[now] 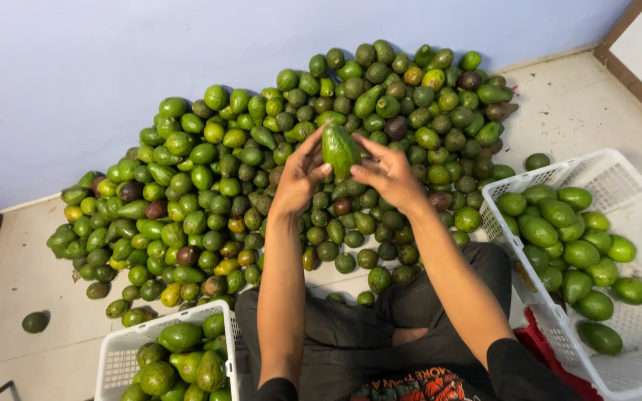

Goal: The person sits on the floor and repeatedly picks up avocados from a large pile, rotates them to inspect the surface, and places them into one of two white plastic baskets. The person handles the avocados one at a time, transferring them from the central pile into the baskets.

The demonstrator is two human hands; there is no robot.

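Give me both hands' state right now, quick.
Left hand: fingers closed on the green avocado, held above the pile.
Right hand: fingers closed on the same avocado from the other side.

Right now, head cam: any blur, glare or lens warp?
Head view: even, soft light, only faint shadows under the pile; mild sheen on the held avocado, no hard glare. Both hands look sharp. Wide-angle bowing shows at the basket and wall edge.
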